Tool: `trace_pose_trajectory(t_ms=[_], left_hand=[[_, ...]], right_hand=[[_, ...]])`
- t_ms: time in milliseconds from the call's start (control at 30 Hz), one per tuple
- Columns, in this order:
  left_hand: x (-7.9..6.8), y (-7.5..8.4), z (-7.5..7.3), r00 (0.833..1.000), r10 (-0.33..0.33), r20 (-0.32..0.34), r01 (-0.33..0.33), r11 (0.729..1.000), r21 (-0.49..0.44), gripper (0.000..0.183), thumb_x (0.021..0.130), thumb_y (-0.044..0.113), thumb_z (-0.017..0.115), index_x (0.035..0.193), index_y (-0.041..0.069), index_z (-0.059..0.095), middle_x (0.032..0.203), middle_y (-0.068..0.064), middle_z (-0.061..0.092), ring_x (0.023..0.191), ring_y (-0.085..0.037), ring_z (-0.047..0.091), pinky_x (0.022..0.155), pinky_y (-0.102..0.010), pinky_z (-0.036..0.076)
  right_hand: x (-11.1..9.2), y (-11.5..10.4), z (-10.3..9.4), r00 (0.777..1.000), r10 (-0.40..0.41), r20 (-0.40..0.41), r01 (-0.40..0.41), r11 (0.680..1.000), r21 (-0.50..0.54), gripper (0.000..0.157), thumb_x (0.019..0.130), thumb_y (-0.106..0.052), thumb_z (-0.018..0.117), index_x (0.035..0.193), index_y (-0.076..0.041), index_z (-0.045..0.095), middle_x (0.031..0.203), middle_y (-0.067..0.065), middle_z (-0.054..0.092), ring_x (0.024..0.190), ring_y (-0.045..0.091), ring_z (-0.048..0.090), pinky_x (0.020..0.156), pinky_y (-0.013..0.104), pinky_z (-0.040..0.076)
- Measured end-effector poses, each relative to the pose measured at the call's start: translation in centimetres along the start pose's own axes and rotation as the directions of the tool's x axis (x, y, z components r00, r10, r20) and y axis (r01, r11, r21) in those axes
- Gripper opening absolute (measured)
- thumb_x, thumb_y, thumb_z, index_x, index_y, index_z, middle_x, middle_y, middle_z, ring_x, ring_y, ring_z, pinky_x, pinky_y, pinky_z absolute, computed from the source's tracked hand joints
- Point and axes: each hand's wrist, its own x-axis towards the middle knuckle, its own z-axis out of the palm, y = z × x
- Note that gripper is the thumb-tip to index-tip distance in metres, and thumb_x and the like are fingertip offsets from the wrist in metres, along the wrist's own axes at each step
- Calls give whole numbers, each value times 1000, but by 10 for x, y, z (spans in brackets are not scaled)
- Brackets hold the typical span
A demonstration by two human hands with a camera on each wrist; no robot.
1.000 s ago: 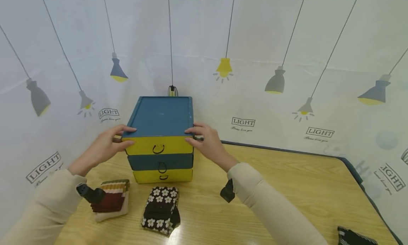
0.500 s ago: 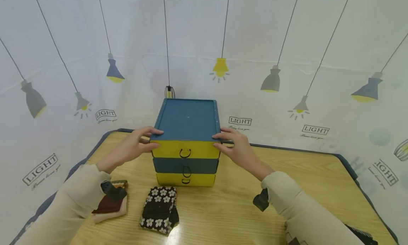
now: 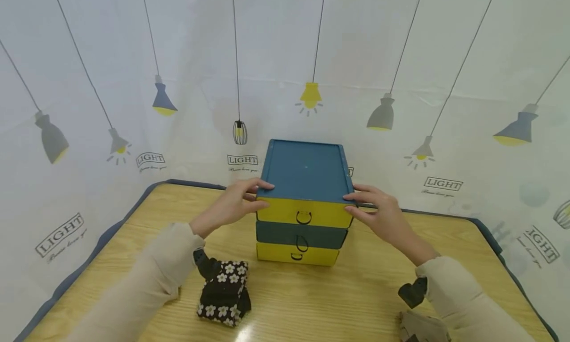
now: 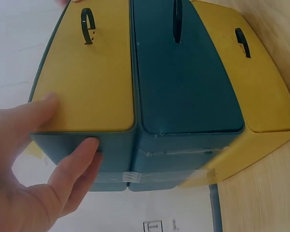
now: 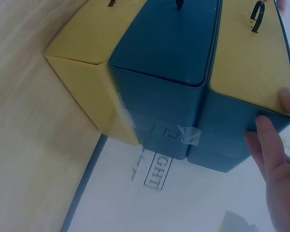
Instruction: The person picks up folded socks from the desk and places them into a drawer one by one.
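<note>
A small drawer box point(image 3: 307, 171) with a blue top stands on the table; its three stacked drawers have yellow, dark blue and yellow fronts, each with a black loop handle. My left hand point(image 3: 236, 203) grips its upper left front corner, thumb on the top yellow drawer front point(image 4: 94, 67) and fingers on the side and top. At the upper right front corner, my right hand point(image 3: 385, 216) holds the box the same way, with fingers along the blue side point(image 5: 232, 125). All the drawers are pushed in. Clear tape crosses the box's sides.
Folded black cloth with white flowers point(image 3: 222, 295) lies in front of the box, close to my left wrist. A brown folded cloth point(image 3: 423, 327) sits near my right sleeve. Behind stands a white curtain point(image 3: 276, 99) with printed lamps, at the table's dark-edged back.
Both hands have moved the drawer box to the right along the table, keeping their grip on its corners. My left sleeve now covers nearly all of the striped folded cloth.
</note>
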Motion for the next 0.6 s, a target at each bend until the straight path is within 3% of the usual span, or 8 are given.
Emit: trace_pose_trajectory(t_ms=[433,600], left_hand=[[32,19,32,1000,21,9,-21,1000,22,37,83,13,62,119,11,55,111,-12,50,94,-24,56,76,-32,49],[36,19,36,1000,24,-5,-24,999,22,37,83,13,63,119,11,55,117,-12,50,96,-25,55,76,-33,49]], right_hand=[[-18,11,-40,1000,-7,14,9,993,-120,27,70,2,70,97,0,67,110,24,56,83,31,62,61,36,52],[-19,13,-43,999,17,32,-13,993,-121,26,73,0,69,99,0,67,112,24,54,86,32,61,64,37,51]])
